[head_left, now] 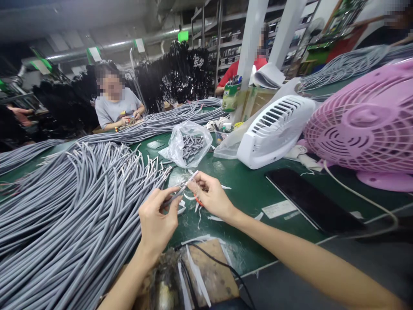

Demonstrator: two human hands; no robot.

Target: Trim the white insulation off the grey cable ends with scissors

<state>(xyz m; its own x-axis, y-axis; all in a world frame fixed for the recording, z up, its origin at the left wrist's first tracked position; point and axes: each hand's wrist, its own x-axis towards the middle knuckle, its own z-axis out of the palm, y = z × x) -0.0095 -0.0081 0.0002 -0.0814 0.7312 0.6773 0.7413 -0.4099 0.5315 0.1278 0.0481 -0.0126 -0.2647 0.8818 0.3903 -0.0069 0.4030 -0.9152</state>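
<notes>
My left hand pinches the end of a grey cable over the green table. My right hand is closed on the cable's stripped tip, where thin white wires stick out; a small red-orange thing shows under its fingers. A big heap of grey cables with stripped ends lies just left of both hands. Behind the hands sits a clear plastic bag of small grey sleeves. White scraps lie on the table under my hands.
A white fan and a pink fan stand at the right, with a black phone lying before them. A person in a grey shirt works across the table, another in red farther back. A green pen cup stands behind.
</notes>
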